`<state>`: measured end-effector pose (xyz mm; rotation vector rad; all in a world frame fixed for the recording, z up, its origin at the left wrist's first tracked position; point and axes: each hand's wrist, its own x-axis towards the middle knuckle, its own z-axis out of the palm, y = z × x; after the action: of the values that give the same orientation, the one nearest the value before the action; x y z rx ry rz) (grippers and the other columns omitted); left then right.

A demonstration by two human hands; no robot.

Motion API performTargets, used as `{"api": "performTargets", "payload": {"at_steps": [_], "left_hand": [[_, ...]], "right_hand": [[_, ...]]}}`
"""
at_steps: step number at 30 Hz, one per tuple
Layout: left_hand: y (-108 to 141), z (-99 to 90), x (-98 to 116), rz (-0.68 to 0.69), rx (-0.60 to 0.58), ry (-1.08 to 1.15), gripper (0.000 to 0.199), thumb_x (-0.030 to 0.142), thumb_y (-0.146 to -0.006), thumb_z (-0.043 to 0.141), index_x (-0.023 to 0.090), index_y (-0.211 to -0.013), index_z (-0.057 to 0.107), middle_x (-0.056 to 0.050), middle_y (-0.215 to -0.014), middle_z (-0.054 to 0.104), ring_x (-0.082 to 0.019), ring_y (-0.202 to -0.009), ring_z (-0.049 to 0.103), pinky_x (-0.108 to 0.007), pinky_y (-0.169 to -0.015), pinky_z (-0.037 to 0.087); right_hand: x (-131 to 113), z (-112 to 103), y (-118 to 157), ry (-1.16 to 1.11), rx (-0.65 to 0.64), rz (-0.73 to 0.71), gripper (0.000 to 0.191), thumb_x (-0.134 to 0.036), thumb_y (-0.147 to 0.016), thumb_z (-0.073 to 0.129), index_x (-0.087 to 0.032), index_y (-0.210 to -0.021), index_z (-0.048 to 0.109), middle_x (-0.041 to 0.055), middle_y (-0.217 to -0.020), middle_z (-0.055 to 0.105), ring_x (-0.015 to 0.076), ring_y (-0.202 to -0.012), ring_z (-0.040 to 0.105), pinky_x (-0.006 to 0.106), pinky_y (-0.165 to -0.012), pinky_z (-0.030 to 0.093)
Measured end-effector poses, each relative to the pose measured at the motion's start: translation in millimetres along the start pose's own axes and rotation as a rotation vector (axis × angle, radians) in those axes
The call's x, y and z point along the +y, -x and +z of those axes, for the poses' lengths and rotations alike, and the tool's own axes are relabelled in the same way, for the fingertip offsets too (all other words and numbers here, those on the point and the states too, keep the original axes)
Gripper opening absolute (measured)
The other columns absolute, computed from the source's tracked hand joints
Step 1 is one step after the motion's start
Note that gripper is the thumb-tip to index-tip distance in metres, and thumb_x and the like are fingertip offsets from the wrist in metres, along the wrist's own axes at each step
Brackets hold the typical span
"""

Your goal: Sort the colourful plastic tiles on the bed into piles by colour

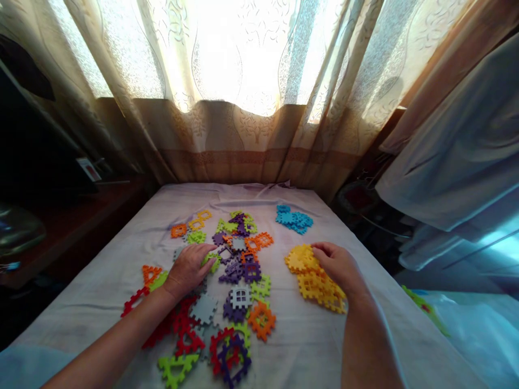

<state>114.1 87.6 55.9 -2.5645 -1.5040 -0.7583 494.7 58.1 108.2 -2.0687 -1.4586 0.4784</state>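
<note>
Near end: purple ring-shaped piece overlapping red and lime pieces. Left forearm crosses above red pieces, partly covering them. Left hand low among the mixed colours, thumb and forefinger apart at a lime piece. Pieces crowd it on the right, many overlapping. Bare strip of pale cloth between this scatter and the yellow pile. Right hand at that pile's right side, fingers bent against it; grip cannot be told. Clear cloth right of the pile, to the side edge. Farther: blue pile, well apart. Curtain hangs along far edge; hanging clothes right.
</note>
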Motion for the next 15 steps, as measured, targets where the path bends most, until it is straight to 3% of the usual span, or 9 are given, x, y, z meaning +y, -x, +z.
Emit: {"api": "performTargets", "payload": {"at_steps": [4, 7, 11, 15], "left_hand": [[-2.1, -5.1, -27.8, -0.132, -0.061, -0.055, 0.034, 0.037, -0.09, 0.048, 0.021, -0.113, 0.066, -0.009, -0.113, 0.072, -0.024, -0.106, 0.065, -0.04, -0.097, 0.048], [-11.0, -10.2, -45.9, -0.254, -0.138, -0.126, 0.037, 0.037, -0.089, 0.048, 0.02, -0.116, 0.066, -0.008, -0.119, 0.07, -0.024, -0.112, 0.062, -0.038, -0.101, 0.046], [-29.9, -10.7, -67.5, -0.349, -0.165, -0.2, 0.038, 0.032, -0.087, 0.047, 0.021, -0.118, 0.066, -0.008, -0.125, 0.067, -0.026, -0.117, 0.059, -0.039, -0.102, 0.045], [-48.1, -5.1, -83.8, -0.406, -0.225, -0.258, 0.04, 0.026, -0.088, 0.041, 0.022, -0.115, 0.07, -0.008, -0.12, 0.068, -0.025, -0.11, 0.062, -0.038, -0.097, 0.047]], "right_hand": [[12.1, -7.3, -2.1, 0.16, -0.062, 0.102, 0.031, -0.032, -0.082, 0.049, -0.025, -0.091, 0.078, 0.0029, -0.081, 0.076, 0.0194, -0.076, 0.067, 0.026, -0.063, 0.044], [15.6, -6.7, -3.8, 0.272, -0.091, 0.144, 0.035, -0.035, -0.086, 0.047, -0.026, -0.1, 0.077, 0.0049, -0.095, 0.076, 0.0223, -0.084, 0.068, 0.029, -0.067, 0.046], [18.7, -3.8, -5.4, 0.344, -0.037, 0.168, 0.044, -0.043, -0.087, 0.046, -0.026, -0.118, 0.071, 0.0081, -0.114, 0.071, 0.0269, -0.099, 0.067, 0.034, -0.076, 0.048], [18.8, -1.0, -5.4, 0.333, 0.02, 0.13, 0.045, -0.047, -0.086, 0.046, -0.025, -0.116, 0.071, 0.0084, -0.114, 0.071, 0.0267, -0.098, 0.067, 0.035, -0.077, 0.05]]}}
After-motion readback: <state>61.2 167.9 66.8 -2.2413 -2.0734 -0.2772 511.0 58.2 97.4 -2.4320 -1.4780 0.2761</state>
